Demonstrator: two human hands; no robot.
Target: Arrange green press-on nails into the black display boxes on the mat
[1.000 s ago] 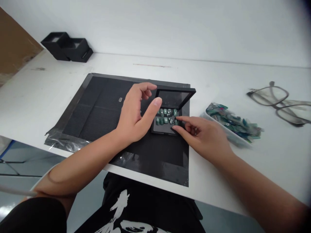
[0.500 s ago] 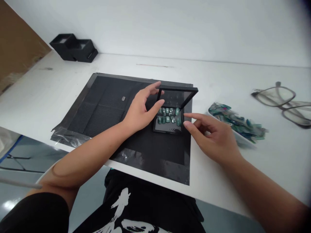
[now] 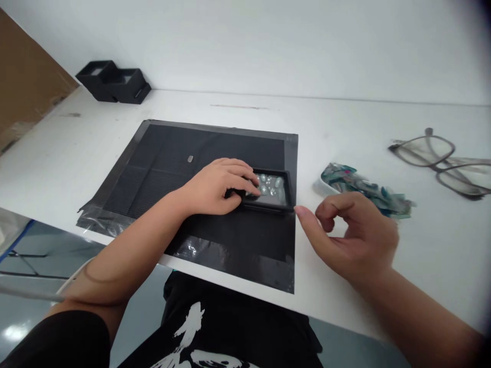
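Observation:
A flat black case (image 3: 290, 197) with a clear window lies on the dark mat, its lid down. Two rows of teal press-on nails (image 3: 271, 185) show through the window; my left hand hides some of them. My left hand (image 3: 215, 189) grips the case's left side, fingers over the lid and thumb at the near left corner. My right hand (image 3: 356, 235) hovers just right of the case, holding nothing. Its fingers are curled, while the thumb stands apart with its tip by the near right corner.
A small grey piece (image 3: 190, 159) lies on the black mat (image 3: 149, 158). To the right stands a white tray (image 3: 326, 188) heaped with teal pieces (image 3: 368, 189), with eyeglasses (image 3: 425, 153) beyond. Black boxes (image 3: 115, 84) stand by the wall at back left.
The case's lid has swung down from raised to lying over the nails. My left hand has come down onto the lid. My right hand has drawn slightly nearer to me, its index finger now curled.

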